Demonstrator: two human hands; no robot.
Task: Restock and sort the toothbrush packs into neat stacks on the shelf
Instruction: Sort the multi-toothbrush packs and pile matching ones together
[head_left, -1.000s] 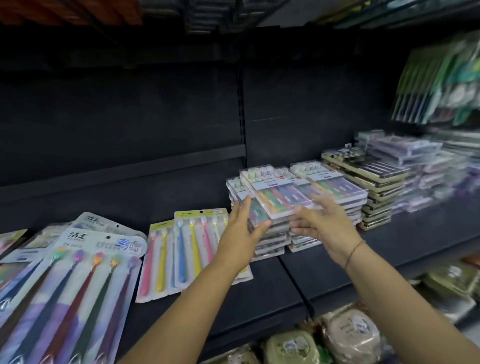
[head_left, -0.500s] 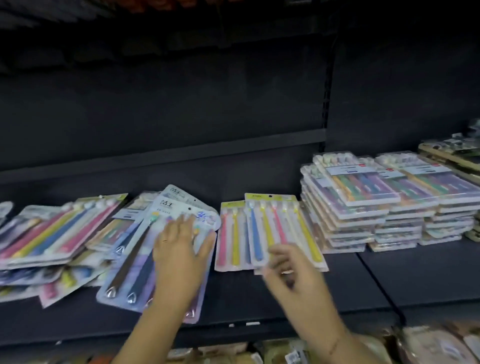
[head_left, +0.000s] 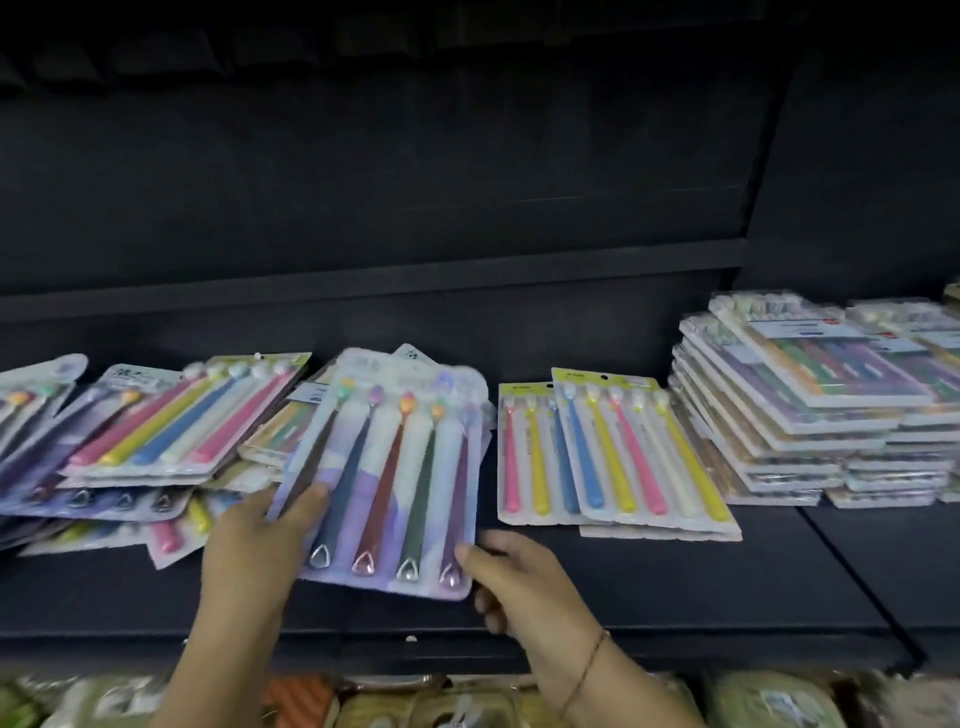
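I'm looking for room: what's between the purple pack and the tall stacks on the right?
In the head view, yellow-topped packs lie flat on the shelf between the purple pack and the tall stacks.

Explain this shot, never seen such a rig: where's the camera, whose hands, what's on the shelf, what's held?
No robot: a person wears one wide-angle camera on the head, looking down at their own hands. The left hand grips the lower left corner of a purple toothbrush pack; the right hand touches its lower right corner, grip unclear. On the dark shelf lie a loose pile at left, yellow-topped packs mid-shelf and neat stacks at right.
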